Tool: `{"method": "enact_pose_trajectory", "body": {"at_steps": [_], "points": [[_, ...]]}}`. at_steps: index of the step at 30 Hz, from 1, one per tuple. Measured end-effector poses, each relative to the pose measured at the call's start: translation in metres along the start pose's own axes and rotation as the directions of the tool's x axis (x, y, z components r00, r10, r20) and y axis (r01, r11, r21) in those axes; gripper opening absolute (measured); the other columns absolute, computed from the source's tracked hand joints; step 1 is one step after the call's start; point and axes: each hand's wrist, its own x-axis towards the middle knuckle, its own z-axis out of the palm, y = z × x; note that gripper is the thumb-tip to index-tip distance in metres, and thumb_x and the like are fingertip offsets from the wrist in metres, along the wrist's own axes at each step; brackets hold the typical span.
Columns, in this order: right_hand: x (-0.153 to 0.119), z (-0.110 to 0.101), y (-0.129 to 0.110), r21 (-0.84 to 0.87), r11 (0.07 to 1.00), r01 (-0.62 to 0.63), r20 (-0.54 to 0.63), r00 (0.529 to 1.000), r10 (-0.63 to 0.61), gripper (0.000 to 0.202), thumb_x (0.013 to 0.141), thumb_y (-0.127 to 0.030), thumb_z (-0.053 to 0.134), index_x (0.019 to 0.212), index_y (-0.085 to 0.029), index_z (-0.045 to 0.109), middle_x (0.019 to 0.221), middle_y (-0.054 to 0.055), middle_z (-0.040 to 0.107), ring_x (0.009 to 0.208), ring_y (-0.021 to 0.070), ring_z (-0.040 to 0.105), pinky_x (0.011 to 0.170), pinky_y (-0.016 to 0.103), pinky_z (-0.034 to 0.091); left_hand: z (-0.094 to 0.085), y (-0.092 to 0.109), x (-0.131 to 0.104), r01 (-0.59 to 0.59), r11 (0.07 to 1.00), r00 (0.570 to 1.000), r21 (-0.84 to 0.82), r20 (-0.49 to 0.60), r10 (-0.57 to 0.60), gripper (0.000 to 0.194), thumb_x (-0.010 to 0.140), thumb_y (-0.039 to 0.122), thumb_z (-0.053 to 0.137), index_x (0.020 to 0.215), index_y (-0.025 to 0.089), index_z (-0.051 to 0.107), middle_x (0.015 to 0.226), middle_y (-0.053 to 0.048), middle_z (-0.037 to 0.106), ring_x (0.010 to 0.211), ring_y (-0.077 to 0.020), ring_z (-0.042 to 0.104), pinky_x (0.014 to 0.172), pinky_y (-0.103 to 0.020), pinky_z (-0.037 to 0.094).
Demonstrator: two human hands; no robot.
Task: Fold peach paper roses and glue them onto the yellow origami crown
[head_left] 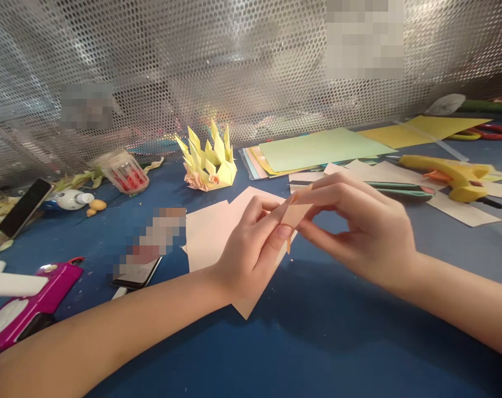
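A small, folded, peach-coloured paper piece [296,214] is being pinched between the thumb and fingers of the left hand [253,240]. At its right, the right hand [365,229] is being held with fingers bent; whether they are pinching cannot be told. Below the left fingers, pale-pink paper sheets [209,232] are being partly covered; beyond, a spiky yellow paper crown [225,178] is standing.
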Motion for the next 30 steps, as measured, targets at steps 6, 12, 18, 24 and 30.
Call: {"method": "enact_pose_trajectory", "body": {"at_steps": [6, 12, 18, 24, 30], "points": [[0.004, -0.003, 0.003, 0.058, 0.993, -0.101, 0.167, 0.982, 0.09, 0.013, 0.094, -0.015, 0.062, 0.097, -0.027, 0.063, 0.09, 0.003, 0.067, 0.08, 0.0173, 0.067, 0.065, 0.029, 0.063, 0.0, 0.001, -0.001, 0.106, 0.993, 0.994, 0.045, -0.012, -0.106, 0.035, 0.113, 0.033, 0.04, 0.107, 0.02, 0.072, 0.102, -0.007, 0.057, 0.093, -0.0185, 0.059, 0.082, -0.032, 0.057], [0.005, -0.006, 0.008, -0.037, 0.996, -0.082, 0.23, 0.969, 0.088, 0.013, 0.093, -0.015, 0.06, 0.096, -0.026, 0.066, 0.088, 0.002, 0.066, 0.071, 0.0159, 0.065, 0.064, 0.03, 0.058, 0.0, -0.003, 0.0, 0.183, 0.98, 0.983, 0.078, -0.004, -0.183, 0.03, 0.112, 0.027, 0.042, 0.119, 0.022, 0.07, 0.105, -0.006, 0.058, 0.099, -0.0194, 0.061, 0.089, -0.034, 0.056], [0.005, -0.007, 0.012, -0.071, 0.994, -0.081, 0.251, 0.963, 0.097, 0.009, 0.094, -0.018, 0.062, 0.095, -0.024, 0.068, 0.088, 0.003, 0.066, 0.068, 0.0144, 0.064, 0.066, 0.029, 0.057, 0.0, -0.003, 0.001, 0.222, 0.975, 0.975, 0.019, 0.011, -0.222, 0.03, 0.112, 0.028, 0.043, 0.122, 0.02, 0.071, 0.103, -0.006, 0.059, 0.096, -0.0189, 0.062, 0.086, -0.032, 0.056], [0.002, -0.002, 0.013, -0.01, 0.981, -0.192, 0.196, 0.962, 0.19, 0.01, 0.091, -0.017, 0.066, 0.09, -0.026, 0.072, 0.085, 0.0, 0.067, 0.062, 0.0114, 0.061, 0.059, 0.026, 0.057, -0.002, -0.001, 0.004, 0.29, 0.955, 0.957, -0.061, 0.048, -0.288, 0.036, 0.112, 0.031, 0.044, 0.136, 0.021, 0.069, 0.128, -0.011, 0.071, 0.123, -0.0237, 0.064, 0.106, -0.037, 0.051], [-0.001, 0.004, 0.011, 0.124, 0.937, -0.327, 0.172, 0.937, 0.304, 0.008, 0.09, -0.021, 0.07, 0.091, -0.027, 0.075, 0.092, 0.002, 0.069, 0.075, 0.0153, 0.069, 0.067, 0.029, 0.063, -0.004, 0.0, 0.005, 0.422, 0.898, 0.905, -0.121, 0.117, -0.41, 0.044, 0.112, 0.039, 0.043, 0.145, 0.019, 0.064, 0.13, -0.01, 0.075, 0.114, -0.0226, 0.068, 0.102, -0.034, 0.053]]}}
